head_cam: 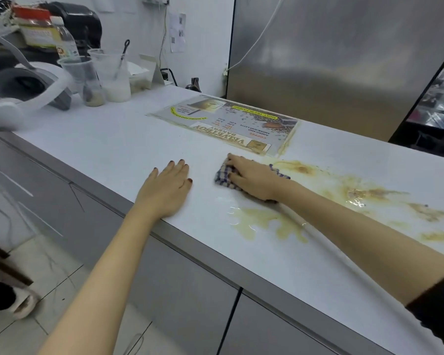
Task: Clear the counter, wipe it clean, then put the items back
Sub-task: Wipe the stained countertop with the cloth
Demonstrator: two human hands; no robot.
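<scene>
My right hand [251,176] presses a blue-and-white checked cloth [223,176] onto the white counter [108,139], fingers curled over it. My left hand [168,187] lies flat on the counter just left of the cloth, fingers straight, holding nothing. Brown liquid spills [264,221] spread over the counter below and to the right of the cloth, with more stains [369,193] further right. A laminated bakery menu [228,121] lies flat on the counter just beyond the cloth.
At the back left stand plastic cups [113,75] with milky liquid and a spoon, a bottle [67,42], a jar and a white headset-like device [23,90]. A steel fridge [331,52] rises behind the counter. Grey cabinet fronts [185,290] run below the edge.
</scene>
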